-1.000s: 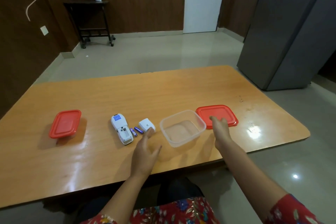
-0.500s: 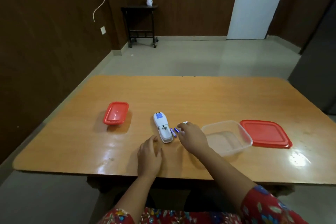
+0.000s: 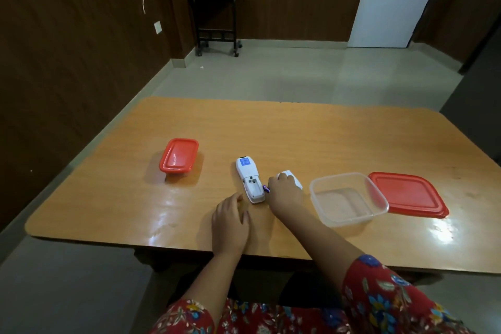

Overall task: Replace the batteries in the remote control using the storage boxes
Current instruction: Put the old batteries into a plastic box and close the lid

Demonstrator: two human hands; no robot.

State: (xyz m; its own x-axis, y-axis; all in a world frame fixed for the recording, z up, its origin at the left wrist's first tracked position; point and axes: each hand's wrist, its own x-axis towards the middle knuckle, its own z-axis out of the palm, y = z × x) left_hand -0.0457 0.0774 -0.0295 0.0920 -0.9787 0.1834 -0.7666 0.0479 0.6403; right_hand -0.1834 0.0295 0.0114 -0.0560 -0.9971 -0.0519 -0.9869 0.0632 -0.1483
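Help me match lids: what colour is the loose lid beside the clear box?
Plain red lid, seen best in the head view.

The glossy orange-brown wooden surface (image 3: 271, 130) carries, from left to right, 1 small rectangular box with a red lid (image 3: 179, 156), 1 white plastic remote control (image 3: 250, 183) with its battery bay open, 1 clear lidless plastic container (image 3: 348, 199) and, just beside it, 1 flat red square lid (image 3: 406, 194).

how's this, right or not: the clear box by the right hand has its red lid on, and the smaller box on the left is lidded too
Not quite. The head view shows the clear box open, its red lid lying flat on the table just right of it. The smaller box on the left is lidded, as you said.
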